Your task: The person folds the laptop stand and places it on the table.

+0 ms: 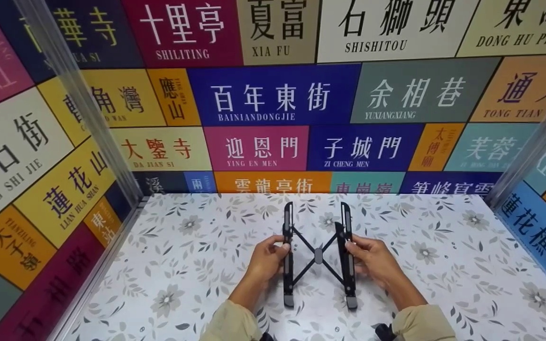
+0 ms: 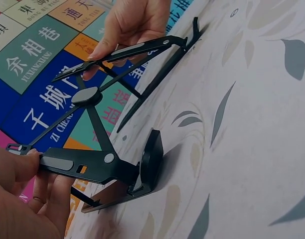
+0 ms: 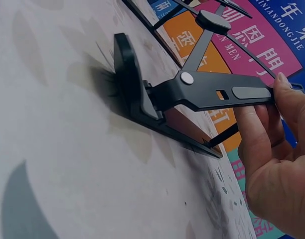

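A black folding laptop stand stands on the table, its two side arms joined by crossed bars with a grey oval hub in the middle. My left hand pinches the left side arm between thumb and fingers. On the other side, my right hand pinches the right side arm the same way. Both wrist views show the arms raised at a slant above the base bars, with upturned lips at the near ends. Grey pads line the tops of the arms.
The table has a white cover with grey flowers and leaves. Behind it rises a wall of coloured panels with Chinese lettering. Clear upright strips stand at the table's far corners.
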`<state>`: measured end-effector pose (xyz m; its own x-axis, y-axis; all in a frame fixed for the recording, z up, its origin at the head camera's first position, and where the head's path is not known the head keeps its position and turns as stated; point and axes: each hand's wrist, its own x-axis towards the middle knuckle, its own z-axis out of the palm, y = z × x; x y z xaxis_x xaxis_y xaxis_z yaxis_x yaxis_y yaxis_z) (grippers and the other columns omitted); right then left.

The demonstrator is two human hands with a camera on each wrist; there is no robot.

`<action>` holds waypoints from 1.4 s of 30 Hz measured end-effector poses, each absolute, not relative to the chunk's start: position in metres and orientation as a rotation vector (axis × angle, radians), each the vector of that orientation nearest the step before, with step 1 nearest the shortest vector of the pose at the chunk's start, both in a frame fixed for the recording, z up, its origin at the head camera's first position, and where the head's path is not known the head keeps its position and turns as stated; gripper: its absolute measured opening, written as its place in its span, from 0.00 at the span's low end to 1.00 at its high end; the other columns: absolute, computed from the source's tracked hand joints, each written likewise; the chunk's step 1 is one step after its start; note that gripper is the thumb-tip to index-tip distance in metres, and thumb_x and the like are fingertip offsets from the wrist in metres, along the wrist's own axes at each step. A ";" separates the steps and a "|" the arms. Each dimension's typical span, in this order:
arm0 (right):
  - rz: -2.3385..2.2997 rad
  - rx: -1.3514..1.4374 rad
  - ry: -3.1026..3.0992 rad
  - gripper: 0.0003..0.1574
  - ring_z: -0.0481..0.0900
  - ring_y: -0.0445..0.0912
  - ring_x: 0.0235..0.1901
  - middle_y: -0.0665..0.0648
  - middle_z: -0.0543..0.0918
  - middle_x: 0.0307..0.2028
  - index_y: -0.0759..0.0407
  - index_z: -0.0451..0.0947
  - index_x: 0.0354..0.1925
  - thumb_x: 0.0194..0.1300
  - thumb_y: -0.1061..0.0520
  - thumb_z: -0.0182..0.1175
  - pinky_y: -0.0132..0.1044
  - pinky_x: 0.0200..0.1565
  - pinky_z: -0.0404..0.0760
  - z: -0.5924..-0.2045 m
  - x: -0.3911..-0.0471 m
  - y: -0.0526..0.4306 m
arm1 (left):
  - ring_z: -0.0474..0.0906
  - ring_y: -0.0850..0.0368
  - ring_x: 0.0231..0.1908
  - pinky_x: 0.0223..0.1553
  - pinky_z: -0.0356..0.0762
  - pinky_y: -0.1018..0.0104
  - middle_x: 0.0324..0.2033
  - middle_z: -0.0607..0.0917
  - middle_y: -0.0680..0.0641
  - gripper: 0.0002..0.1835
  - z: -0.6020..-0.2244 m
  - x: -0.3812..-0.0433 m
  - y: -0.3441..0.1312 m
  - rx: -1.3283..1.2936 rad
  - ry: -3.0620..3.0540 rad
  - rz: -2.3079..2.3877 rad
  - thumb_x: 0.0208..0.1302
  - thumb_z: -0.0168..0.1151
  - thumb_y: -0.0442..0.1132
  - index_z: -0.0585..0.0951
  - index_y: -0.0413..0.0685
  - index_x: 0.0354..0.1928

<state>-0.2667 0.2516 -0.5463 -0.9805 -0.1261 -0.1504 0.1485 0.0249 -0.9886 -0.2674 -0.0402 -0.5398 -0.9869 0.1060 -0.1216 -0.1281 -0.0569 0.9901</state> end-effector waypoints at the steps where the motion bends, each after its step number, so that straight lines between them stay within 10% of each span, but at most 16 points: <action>1: -2.066 0.024 2.094 0.37 0.81 0.40 0.27 0.51 0.85 0.37 0.59 0.68 0.73 0.71 0.50 0.65 0.31 0.25 0.79 -0.546 -0.267 0.251 | 0.74 0.61 0.20 0.20 0.75 0.69 0.26 0.79 0.51 0.14 -0.540 -0.267 -0.040 -0.029 2.034 2.178 0.71 0.63 0.35 0.82 0.39 0.56; 42: -2.046 -0.013 2.164 0.35 0.79 0.39 0.25 0.49 0.84 0.29 0.58 0.72 0.70 0.69 0.51 0.67 0.29 0.26 0.81 -0.543 -0.266 0.213 | 0.79 0.59 0.24 0.24 0.82 0.63 0.27 0.81 0.50 0.13 -0.540 -0.260 -0.001 -0.018 1.888 2.275 0.71 0.61 0.33 0.81 0.40 0.56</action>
